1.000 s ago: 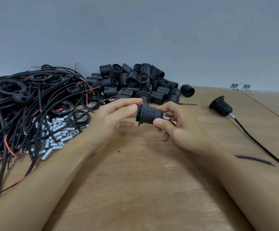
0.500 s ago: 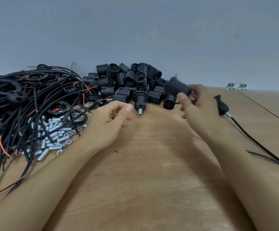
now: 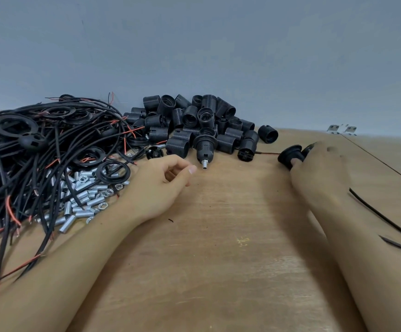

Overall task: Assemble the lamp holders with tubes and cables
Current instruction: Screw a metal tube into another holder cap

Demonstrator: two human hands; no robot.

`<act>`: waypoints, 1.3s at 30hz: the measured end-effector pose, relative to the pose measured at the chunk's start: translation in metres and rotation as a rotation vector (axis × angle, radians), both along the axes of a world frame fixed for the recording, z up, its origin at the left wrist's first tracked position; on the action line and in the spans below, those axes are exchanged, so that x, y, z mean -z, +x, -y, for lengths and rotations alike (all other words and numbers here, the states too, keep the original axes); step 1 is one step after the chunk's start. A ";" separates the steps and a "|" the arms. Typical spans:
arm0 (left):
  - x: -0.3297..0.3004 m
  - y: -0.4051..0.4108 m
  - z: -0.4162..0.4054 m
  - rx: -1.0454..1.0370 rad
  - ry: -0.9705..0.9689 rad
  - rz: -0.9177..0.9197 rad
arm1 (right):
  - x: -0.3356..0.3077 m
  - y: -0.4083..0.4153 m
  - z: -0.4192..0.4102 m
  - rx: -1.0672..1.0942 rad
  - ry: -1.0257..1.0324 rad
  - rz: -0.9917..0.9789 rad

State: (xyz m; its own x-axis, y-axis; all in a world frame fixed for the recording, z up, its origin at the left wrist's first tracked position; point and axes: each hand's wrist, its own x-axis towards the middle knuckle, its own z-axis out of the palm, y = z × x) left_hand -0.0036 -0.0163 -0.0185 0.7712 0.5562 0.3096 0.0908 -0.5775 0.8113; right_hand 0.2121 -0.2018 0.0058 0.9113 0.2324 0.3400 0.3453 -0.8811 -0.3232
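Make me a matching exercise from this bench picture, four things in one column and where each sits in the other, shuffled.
1. cable tangle
2. silver tubes
3. holder with tube
4. metal brackets

A. far right, by the wall
B. at the front of the black holder pile
C. far left of the table
D. just left of the left hand's wrist

Pairs: 1-C, 2-D, 3-B, 4-A

On the worktop, a tangle of cables lies far left, with threaded metal tubes heaped near its right edge. A pile of lamp holders sits behind centre, and a lamp holder with a tube lies just in front of it. Two metal brackets lie far right.
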 end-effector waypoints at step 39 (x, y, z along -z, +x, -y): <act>-0.026 -0.049 -0.068 -0.800 0.385 -0.766 | 0.015 -0.048 -0.031 -0.813 0.305 0.026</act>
State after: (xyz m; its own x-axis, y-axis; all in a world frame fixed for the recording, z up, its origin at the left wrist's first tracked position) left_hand -0.0524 0.0521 0.0074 0.3021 0.9381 0.1692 0.9284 -0.3298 0.1710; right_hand 0.1640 -0.1704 -0.0094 0.4933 0.7031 0.5121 0.8407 -0.2343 -0.4882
